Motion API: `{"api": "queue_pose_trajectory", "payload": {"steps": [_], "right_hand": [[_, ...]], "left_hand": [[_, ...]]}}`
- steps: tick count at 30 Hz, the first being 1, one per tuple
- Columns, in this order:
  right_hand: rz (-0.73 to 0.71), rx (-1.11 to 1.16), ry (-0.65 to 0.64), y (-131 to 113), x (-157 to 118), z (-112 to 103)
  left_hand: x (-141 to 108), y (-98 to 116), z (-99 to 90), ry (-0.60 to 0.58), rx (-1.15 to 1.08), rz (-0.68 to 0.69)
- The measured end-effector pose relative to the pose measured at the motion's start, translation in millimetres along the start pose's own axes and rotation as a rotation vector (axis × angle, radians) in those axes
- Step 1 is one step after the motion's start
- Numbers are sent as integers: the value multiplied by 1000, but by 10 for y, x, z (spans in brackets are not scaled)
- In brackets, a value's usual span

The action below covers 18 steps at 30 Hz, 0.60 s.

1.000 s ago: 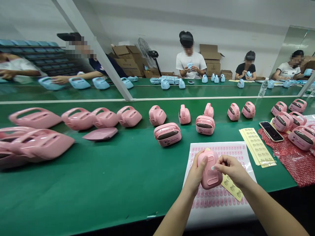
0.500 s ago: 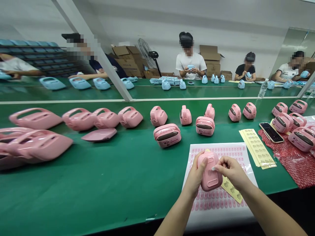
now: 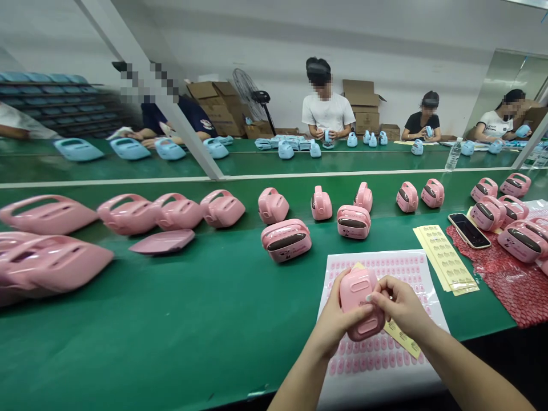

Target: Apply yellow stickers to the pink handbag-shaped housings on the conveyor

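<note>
My left hand (image 3: 331,326) is wrapped round a pink handled plastic device (image 3: 357,288), its thumb across the lower part. The underside faces me, showing two raised oval feet and small dark lettering. Thumb and forefinger of my right hand (image 3: 396,302) are pinched against the right edge of this face, beside the lettering; anything between them is too small to make out. Beneath both hands lies a white sheet (image 3: 377,394) with rows of small pink oval stickers. A yellow label strip (image 3: 405,338) rests on it, partly covered by the hands and device.
More pink devices (image 3: 286,240) stand across the green table (image 3: 162,325). A flat pink part (image 3: 162,242) lies at left. To the right are yellow label sheets (image 3: 443,257), a phone (image 3: 468,230) and red bubble wrap (image 3: 500,282). Several people work on blue devices (image 3: 286,149) opposite.
My left thumb has moved down from the device's upper left to across its lower part. My right fingers remain pinched at its face. The view has shifted slightly.
</note>
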State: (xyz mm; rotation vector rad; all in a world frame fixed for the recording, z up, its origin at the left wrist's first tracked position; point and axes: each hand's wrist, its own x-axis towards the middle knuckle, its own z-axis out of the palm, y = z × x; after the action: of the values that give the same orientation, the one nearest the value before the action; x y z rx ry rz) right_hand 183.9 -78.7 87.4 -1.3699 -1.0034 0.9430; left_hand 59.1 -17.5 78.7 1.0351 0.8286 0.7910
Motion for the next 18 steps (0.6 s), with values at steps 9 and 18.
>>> {"api": "queue_pose_trajectory", "payload": {"steps": [9,18], "right_hand": [[93,644,307,193,128,-151],[-171,545,432,-31,228,-353]], "left_hand": [[75,-117,-41,82,-428,-200],[396,-192,279,-36,-536,-299]]}}
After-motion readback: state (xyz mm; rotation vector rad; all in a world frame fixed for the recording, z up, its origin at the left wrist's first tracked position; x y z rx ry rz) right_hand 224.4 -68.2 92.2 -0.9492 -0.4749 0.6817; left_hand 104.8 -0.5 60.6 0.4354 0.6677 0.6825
